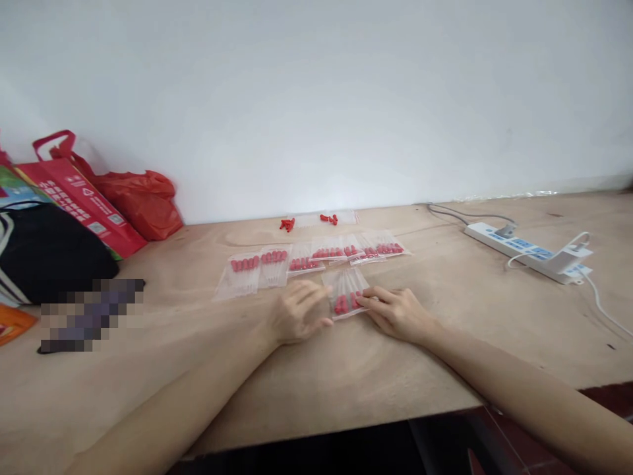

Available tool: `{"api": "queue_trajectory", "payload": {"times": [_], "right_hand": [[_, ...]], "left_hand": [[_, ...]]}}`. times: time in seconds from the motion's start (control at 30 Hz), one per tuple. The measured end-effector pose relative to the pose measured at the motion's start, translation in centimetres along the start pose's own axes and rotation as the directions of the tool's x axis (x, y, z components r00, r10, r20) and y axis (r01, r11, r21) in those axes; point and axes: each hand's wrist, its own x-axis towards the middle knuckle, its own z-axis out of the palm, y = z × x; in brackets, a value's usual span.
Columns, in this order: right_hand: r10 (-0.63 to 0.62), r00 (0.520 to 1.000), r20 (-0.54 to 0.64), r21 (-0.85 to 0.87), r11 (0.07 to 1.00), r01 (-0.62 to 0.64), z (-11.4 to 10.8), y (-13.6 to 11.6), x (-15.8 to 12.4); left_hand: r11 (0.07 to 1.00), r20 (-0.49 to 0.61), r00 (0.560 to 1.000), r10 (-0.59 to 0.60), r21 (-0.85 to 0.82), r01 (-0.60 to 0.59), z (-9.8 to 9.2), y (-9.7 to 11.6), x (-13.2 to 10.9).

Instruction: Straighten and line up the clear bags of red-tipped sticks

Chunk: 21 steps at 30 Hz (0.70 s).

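A small clear plastic bag [349, 285] with several red pieces in its near end lies on the wooden table in front of me. My right hand [395, 311] has its fingers closed on the bag's right edge, beside the red pieces. Just left of the same bag is my left hand [301, 311], slightly blurred, with fingers and thumb apart and nothing in them. Beyond my hands, more clear bags [237, 282] holding red pieces lie in an overlapping row. What exactly the red pieces are is too small to tell.
Loose red pieces [287, 225] lie at the back near the white wall. A white power strip [524, 249] with plugs and cables sits at the right. Red bags [143, 201] and a black bag [54, 254] stand at the left, near a blurred-out dark object [93, 316].
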Motion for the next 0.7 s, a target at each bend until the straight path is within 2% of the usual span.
{"api": "queue_trajectory", "payload": {"times": [0.03, 0.07, 0.1, 0.17, 0.23, 0.3, 0.33, 0.4, 0.47, 0.6, 0.67, 0.7], "right_hand": [[0.015, 1.000, -0.023, 0.042, 0.999, -0.014, -0.3, 0.4, -0.3], [0.041, 0.997, -0.061, 0.096, 0.995, -0.036, -0.6, 1.0, -0.6], [0.080, 0.990, -0.116, 0.157, 0.986, -0.061, -1.0, 1.6, -0.9], [0.196, 0.945, -0.261, 0.272, 0.955, -0.122, -1.8, 3.1, -1.4], [0.330, 0.864, -0.380, 0.335, 0.920, -0.204, -2.4, 4.9, -1.6], [0.427, 0.791, -0.438, 0.345, 0.892, -0.291, -2.4, 7.0, -1.3], [0.449, 0.773, -0.449, 0.333, 0.886, -0.322, -2.2, 8.0, -0.9], [0.464, 0.746, -0.478, 0.305, 0.884, -0.354, -1.1, 9.9, 0.1], [0.486, 0.733, -0.476, 0.301, 0.873, -0.383, 0.4, 11.6, 1.3], [0.527, 0.746, -0.408, 0.349, 0.845, -0.406, 3.7, 13.4, 3.0], [0.537, 0.770, -0.343, 0.384, 0.829, -0.407, 4.8, 13.6, 3.1], [0.534, 0.788, -0.305, 0.397, 0.824, -0.405, 5.2, 13.7, 3.0]], "left_hand": [[0.991, -0.008, 0.991, -0.131, 0.025, 0.131, -0.5, -1.0, -0.3], [0.956, -0.031, 0.958, -0.285, 0.070, 0.286, -1.0, -2.3, -0.7], [0.892, -0.073, 0.901, -0.428, 0.125, 0.434, -1.7, -3.7, -1.3], [0.691, -0.154, 0.726, -0.670, 0.228, 0.686, -3.1, -6.6, -2.6], [0.465, -0.172, 0.534, -0.828, 0.323, 0.824, -4.5, -9.3, -3.9], [0.279, -0.192, 0.346, -0.918, 0.309, 0.909, -5.6, -11.4, -4.9], [0.207, -0.182, 0.260, -0.948, 0.266, 0.941, -5.9, -12.1, -5.2], [0.107, -0.135, 0.130, -0.982, 0.163, 0.981, -6.4, -13.3, -5.5], [0.055, -0.102, 0.065, -0.993, 0.096, 0.994, -6.6, -14.2, -5.5], [0.009, -0.073, 0.012, -0.997, 0.043, 0.999, -6.6, -15.6, -5.2], [0.011, -0.020, 0.011, -1.000, -0.013, 1.000, -6.4, -16.1, -5.1], [0.029, 0.015, 0.030, -0.999, -0.052, 0.998, -6.4, -16.3, -5.1]]}}
